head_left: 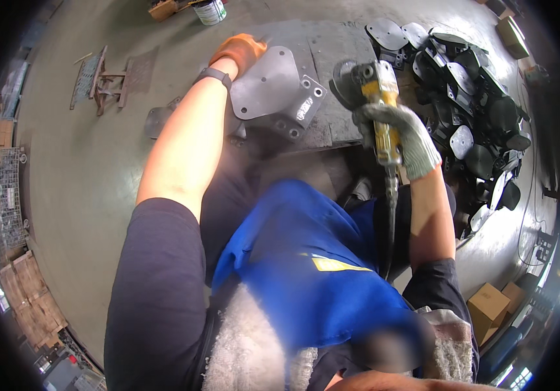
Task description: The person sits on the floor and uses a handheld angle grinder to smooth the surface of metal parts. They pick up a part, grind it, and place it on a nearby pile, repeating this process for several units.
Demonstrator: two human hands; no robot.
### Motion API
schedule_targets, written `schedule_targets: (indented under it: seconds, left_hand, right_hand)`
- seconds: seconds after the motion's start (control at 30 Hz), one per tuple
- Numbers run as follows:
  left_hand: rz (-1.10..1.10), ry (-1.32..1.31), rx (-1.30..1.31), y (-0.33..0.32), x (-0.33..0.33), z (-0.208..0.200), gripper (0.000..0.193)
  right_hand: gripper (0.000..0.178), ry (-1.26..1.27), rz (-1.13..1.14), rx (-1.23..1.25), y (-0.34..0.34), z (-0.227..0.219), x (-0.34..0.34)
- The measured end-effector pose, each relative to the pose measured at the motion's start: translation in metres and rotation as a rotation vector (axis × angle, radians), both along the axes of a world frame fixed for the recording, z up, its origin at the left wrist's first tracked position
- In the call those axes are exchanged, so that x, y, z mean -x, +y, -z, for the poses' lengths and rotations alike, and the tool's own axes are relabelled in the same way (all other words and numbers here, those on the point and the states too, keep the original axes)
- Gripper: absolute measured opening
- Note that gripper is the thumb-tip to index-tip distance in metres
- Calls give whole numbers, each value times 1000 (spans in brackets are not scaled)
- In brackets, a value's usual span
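An orange glove covers my left hand [241, 52], which is closed at the far left edge of a dark metal bracket [265, 83]. The bracket has a rounded flat plate with holes in it, tilted up toward me. Beside it lies a block-like metal piece [306, 103] with round holes; whether the two are joined I cannot tell. In a grey glove, my right hand [397, 130] is wrapped round a yellow and grey angle grinder [383, 98]. Its disc end [346, 83] points up and left, apart from the bracket, and its cable [392, 202] hangs toward my lap.
A large heap of similar dark metal brackets [462, 81] lies to the right. A rusty metal frame [107, 81] stands on the floor at left, and a bucket [209, 12] at the far side. Cardboard boxes [488, 306] sit at lower right, wooden pallets [29, 293] at lower left.
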State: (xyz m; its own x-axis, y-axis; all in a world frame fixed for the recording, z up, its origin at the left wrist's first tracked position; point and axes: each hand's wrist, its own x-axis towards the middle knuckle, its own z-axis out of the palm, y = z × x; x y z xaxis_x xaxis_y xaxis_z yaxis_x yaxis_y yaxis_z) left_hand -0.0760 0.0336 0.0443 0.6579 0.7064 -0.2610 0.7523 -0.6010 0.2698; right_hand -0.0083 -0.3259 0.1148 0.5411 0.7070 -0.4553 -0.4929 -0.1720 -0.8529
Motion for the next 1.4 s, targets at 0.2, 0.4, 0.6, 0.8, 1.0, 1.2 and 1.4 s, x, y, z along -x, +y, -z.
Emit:
schedule_targets:
  seconds: [0.2,0.4,0.6,0.8,1.0,1.2,1.4]
  left_hand:
    - [-9,115,157,13,-9,-7,56]
    - [171,107,59,71,-13,61,55]
    - [-44,45,30,28,-11,11,62]
    - [-16,26,74,29,-11,9,61]
    - [10,10,73,24,-2,0,61]
    - [7,22,81,21,-5,-3,57]
    - [9,40,104,20,-5,-7,55]
  right_hand:
    - [24,50,-107,116,-5,-22,13]
    - [33,-79,-313,208,19,-14,29]
    - [38,-38,-362,253,38,-8,37]
    - [43,-88,-411,259,52,7,37]
    - [46,-64,-449,303,62,4,40]
    - [45,-66,-408,287,56,9,45]
    - [45,-85,-407,287,62,3,42]
